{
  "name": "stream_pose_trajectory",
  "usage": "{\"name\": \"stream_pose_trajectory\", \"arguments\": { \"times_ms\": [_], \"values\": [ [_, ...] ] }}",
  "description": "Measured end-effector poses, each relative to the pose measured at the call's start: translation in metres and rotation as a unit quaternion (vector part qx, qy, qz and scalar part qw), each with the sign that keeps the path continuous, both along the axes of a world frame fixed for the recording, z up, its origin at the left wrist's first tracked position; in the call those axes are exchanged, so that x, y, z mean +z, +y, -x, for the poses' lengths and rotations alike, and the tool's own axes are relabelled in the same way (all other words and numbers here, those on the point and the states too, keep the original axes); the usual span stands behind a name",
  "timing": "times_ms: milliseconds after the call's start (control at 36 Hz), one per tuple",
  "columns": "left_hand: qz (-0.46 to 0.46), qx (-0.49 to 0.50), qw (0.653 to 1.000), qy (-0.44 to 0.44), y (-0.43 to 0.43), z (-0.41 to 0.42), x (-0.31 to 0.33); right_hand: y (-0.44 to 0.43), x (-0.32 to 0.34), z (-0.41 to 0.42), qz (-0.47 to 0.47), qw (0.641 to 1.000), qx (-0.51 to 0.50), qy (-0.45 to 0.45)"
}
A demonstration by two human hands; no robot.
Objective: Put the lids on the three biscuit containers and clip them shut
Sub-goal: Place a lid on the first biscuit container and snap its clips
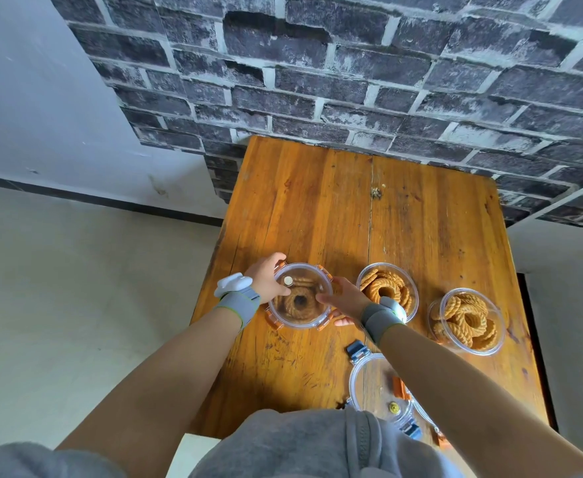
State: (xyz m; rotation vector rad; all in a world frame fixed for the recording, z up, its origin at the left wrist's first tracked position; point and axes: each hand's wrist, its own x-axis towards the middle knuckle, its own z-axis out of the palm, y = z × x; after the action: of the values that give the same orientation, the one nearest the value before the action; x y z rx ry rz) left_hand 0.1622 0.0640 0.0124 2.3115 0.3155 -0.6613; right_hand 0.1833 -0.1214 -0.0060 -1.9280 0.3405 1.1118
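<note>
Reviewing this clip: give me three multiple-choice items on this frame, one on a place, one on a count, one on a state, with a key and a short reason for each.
1. Where do the spare lids lie?
A. At the table's near edge, under the right forearm
B. Against the brick wall
C. On the floor

2. How many biscuit containers have no lid on?
A. None
B. One
C. Two

3. What are the hands doing?
A. Resting flat on the table
B. Both on the lid of the leftmost container
C. Lifting a biscuit

Key: 1 A, the blue-clipped lid and an orange-clipped one beneath it lie at the near edge of the table. 2 C, the middle container and right container are open. 3 B, the left hand and right hand flank the orange-clipped lid on the left container.
</note>
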Motion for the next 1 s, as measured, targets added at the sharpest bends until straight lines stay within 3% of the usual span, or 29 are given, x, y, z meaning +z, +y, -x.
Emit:
{"name": "stream_pose_trajectory", "arguments": {
  "times_ms": [389,833,1000],
  "values": [
    [-0.028,0.018,0.999,0.031,-0.001,-0.008,-0.001,0.006,0.005,-0.002,-0.001,1.000,0.000,0.006],
    [0.052,0.067,0.996,0.025,0.001,0.002,-0.007,0.008,0.012,-0.001,0.001,1.000,-0.012,0.011],
    [-0.007,0.127,0.990,0.064,0.006,0.022,-0.018,0.007,0.008,0.004,0.020,1.000,-0.004,-0.022]
  ]
}}
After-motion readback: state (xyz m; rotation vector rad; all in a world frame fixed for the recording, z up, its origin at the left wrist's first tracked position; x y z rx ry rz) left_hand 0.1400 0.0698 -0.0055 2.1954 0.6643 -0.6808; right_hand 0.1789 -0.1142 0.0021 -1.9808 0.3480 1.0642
